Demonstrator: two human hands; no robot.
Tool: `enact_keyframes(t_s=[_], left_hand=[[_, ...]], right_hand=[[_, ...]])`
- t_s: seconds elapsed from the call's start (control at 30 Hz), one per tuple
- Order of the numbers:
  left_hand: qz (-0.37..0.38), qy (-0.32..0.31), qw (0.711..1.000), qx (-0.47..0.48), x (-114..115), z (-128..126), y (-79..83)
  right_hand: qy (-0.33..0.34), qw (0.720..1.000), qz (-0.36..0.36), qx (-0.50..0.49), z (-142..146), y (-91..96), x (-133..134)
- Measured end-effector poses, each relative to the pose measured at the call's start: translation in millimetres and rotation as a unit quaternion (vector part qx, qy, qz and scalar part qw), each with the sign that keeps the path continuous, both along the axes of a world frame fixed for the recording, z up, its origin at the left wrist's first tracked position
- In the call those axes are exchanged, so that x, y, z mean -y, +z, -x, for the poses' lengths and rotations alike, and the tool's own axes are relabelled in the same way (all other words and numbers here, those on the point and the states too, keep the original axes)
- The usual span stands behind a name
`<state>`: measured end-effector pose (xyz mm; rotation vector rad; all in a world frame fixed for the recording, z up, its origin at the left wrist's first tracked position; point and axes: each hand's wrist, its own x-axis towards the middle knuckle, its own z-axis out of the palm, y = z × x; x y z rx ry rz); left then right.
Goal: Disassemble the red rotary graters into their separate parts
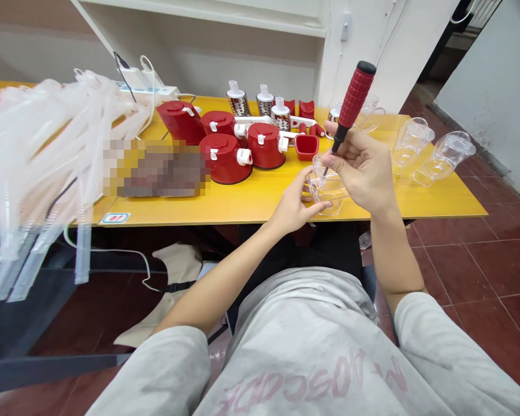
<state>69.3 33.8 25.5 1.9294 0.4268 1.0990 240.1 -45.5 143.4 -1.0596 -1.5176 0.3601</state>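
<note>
Floor tiles (pixel 472 266) of deep red run beneath a long yellow worktop (pixel 260 211), with a white shelf unit (pixel 199 34) behind it. Along the far side of the worktop stand red plastic housings (pixel 265 145), steel grater drums (pixel 238 101) and small red parts. Clear plastic cups (pixel 444 159) lie towards the right end, and a sheaf of translucent ribbed strips (pixel 47 144) fills the left of the view, near a white power strip (pixel 147 86). A pixelated patch hides whatever lies on the worktop beside the red housings.

Just above the worktop's front edge, the left hand (pixel 292 202) has its fingers curled around a clear plastic cup (pixel 327 188), holding it off the surface. The right hand (pixel 359 170) wraps its fingers closed around a red-handled screwdriver (pixel 355 95), whose thin shaft points down into the cup. The cup looks light and stiff but probably brittle and slick, so its thicker base seems the safest place to hold, without squeezing the thin walls.
</note>
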Motion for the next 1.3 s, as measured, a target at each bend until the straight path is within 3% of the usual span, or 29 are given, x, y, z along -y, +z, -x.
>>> enact_keyframes(t_s=[0.27,0.7,1.3], left_hand=[[0.019,0.005,1.000,-0.013,0.5,0.4,0.2],[0.023,0.007,1.000,-0.011,1.2,-0.6,0.0],[0.017,0.004,1.000,-0.012,2.4,0.4,2.5]], right_hand=[[0.028,0.999,0.016,0.006,1.6,11.4,9.8],[-0.069,0.997,-0.028,0.037,-0.9,5.2,1.6],[-0.030,0.999,-0.016,0.028,7.9,7.2,6.1]])
